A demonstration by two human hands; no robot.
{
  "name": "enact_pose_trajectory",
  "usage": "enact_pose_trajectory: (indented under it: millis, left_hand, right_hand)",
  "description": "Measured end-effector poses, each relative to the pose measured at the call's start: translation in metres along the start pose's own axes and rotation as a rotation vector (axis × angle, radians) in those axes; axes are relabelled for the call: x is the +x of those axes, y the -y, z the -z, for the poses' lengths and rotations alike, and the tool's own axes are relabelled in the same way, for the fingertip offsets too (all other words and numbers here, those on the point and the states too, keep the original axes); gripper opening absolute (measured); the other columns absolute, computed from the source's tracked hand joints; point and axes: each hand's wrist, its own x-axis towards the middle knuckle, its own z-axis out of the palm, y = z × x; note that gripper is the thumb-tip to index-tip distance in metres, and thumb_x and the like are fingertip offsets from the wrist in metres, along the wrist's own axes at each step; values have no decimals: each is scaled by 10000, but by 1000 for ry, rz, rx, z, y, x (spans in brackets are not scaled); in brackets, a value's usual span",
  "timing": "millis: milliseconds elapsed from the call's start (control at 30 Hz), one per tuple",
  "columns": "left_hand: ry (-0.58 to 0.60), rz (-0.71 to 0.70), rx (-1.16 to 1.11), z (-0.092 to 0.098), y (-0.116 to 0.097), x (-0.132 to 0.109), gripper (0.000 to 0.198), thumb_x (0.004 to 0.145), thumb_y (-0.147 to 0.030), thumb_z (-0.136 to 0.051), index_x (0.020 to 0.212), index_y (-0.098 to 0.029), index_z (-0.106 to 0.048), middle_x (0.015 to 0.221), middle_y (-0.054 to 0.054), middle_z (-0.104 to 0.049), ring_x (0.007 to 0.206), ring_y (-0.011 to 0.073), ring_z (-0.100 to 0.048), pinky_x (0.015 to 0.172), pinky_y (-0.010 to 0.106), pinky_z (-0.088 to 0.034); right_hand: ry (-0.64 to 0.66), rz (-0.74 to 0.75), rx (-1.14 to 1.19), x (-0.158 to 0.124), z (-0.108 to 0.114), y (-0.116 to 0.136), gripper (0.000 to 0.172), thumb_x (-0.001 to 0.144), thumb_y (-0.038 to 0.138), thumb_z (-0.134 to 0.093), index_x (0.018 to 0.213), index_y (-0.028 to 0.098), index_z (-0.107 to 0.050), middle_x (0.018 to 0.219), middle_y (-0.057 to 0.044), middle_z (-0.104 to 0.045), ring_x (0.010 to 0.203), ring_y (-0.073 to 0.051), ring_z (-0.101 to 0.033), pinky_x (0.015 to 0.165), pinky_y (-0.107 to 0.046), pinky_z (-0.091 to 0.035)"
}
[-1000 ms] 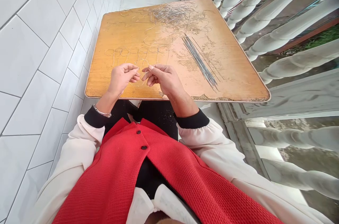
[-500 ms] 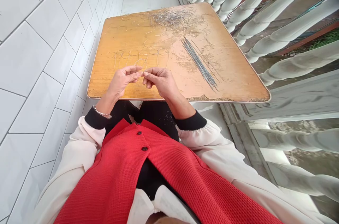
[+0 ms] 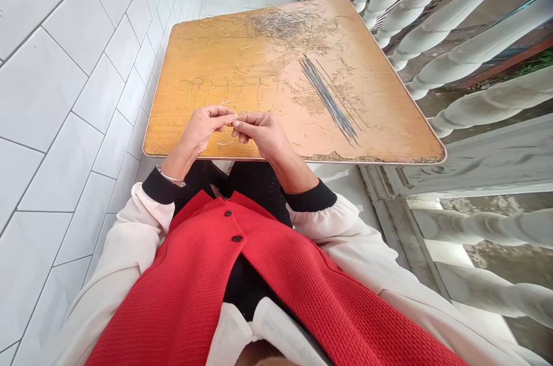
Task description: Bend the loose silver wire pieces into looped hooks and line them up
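Observation:
Over the near edge of the wooden table [image 3: 173, 124], my left hand [image 3: 203, 129] and my right hand [image 3: 261, 129] meet with fingertips pinched. Between them is a thin wire [image 3: 228, 142], mostly hidden by the fingers; a bit of it shows below the fingertips. Just beyond my hands lies a row of several wires bent into loops with straight tails [image 3: 228, 86]. To the right of my right hand rests a bundle of straight grey wires [image 3: 328, 100], lying slantwise on the worn tabletop.
A tangled heap of thin wire [image 3: 283, 21] lies at the table's far side, with more loose bent pieces [image 3: 216, 31] left of it. A white tiled wall [image 3: 86, 95] runs along the left. White balusters [image 3: 449, 55] stand along the right.
My fingertips have come closer together, and the wire loop that showed above them is now less visible, with a piece showing below. The view has shifted slightly.

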Motion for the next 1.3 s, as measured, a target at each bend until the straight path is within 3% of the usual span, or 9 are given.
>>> enact_pose_trajectory:
  millis: [167, 333, 533, 733, 867, 1000, 1200, 1300]
  left_hand:
    - [-71, 2, 20, 4, -6, 6, 160, 847, -100, -717, 713, -167, -661, 735, -32, -659, 677, 50, -590, 634, 188, -423]
    - [-83, 8, 9, 9, -13, 11, 168, 859, -105, -733, 735, -165, -636, 701, -40, -645, 682, 41, -595, 651, 157, -441]
    - [-84, 25, 12, 4, -20, 7, 186, 907, -100, -681, 746, -163, -612, 731, -26, -686, 675, 45, -617, 703, 183, -480]
    - [-137, -11, 34, 0, -20, 10, 206, 897, -76, -685, 734, -166, -597, 701, -36, -664, 661, 44, -615, 692, 181, -476]
    - [-156, -36, 49, 2, -20, 12, 224, 902, -56, -652, 719, -167, -586, 667, -48, -648, 626, 36, -585, 674, 171, -468]
    - [-135, -33, 65, 5, -22, 11, 255, 888, -21, -640, 686, -161, -571, 643, -44, -640, 597, 37, -560, 659, 184, -460]
    - [-65, 11, 130, 8, -21, 11, 258, 846, 7, -670, 678, -159, -568, 626, -33, -632, 599, 53, -572, 676, 217, -471]
    - [-55, 19, 143, 8, -17, 11, 261, 836, 16, -666, 674, -161, -566, 638, -27, -624, 603, 63, -572, 704, 247, -478]
  right_hand:
    - [-25, -106, 207, -8, -4, -17, 332, 646, 444, -893, 839, 188, -805, 804, -19, -765, 513, -42, -481, 470, -181, -388]
    - [64, -249, 325, -16, -18, -25, 462, 579, 533, -932, 867, 195, -803, 870, -36, -785, 607, -63, -593, 559, -168, -497]
    - [52, -204, 306, -9, -37, -23, 441, 572, 555, -934, 782, 200, -776, 801, -24, -768, 622, -73, -607, 580, -173, -515]
    - [-10, -173, 320, -7, -45, -23, 331, 668, 472, -877, 831, 202, -778, 825, -25, -777, 611, -74, -595, 599, -186, -522]
    - [20, -88, 163, -9, -44, -30, 299, 723, 481, -806, 734, 192, -733, 817, -39, -767, 609, -91, -588, 606, -218, -519]
    - [46, 12, -193, -10, -37, -35, 218, 832, 361, -653, 708, 189, -702, 633, -2, -657, 560, -108, -558, 576, -236, -459]
    - [255, 111, -557, -6, -13, -25, 238, 856, 241, -559, 646, 188, -655, 602, -8, -640, 554, -123, -552, 587, -250, -435]
    - [363, 60, -574, -2, -2, -21, 247, 839, 225, -583, 602, 192, -644, 563, 0, -612, 528, -112, -519, 542, -235, -413]
